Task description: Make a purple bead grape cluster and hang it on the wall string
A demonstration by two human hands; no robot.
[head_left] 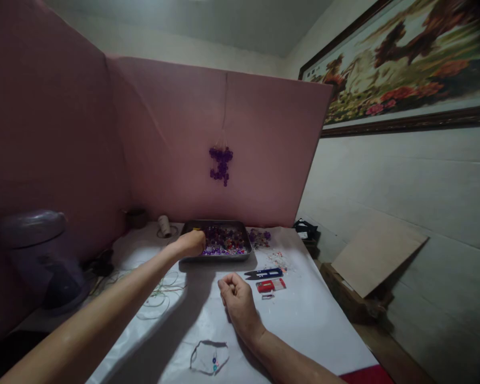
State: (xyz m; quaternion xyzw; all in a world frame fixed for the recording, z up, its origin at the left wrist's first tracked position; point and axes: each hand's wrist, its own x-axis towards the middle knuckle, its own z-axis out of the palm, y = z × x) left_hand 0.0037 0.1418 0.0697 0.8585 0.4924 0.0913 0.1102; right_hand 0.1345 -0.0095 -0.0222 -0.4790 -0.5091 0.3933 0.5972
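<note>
My left hand (192, 243) reaches over the left side of a dark metal tray (220, 258). Its fingers are bent down and closed, and their tips are hidden. Purple, red and clear beads (226, 239) fill the tray. Lower and to the right, my right hand (239, 304) hovers near the white tabletop with its fingers curled in a pinch; whatever they hold is too small to make out. A thin cord bracelet (203, 342) with a few blue beads lies near the front. Thread snips (270, 273) and a red lighter (270, 286) lie right of my right hand.
Loose cords (160, 296) lie at left, near a plastic-covered container (40, 266). A thread spool (165, 225) stands behind. More beads (261, 237) and small scraps (279, 260) lie right of the tray. A purple bead ornament (221, 162) hangs before the pink partition (164, 133).
</note>
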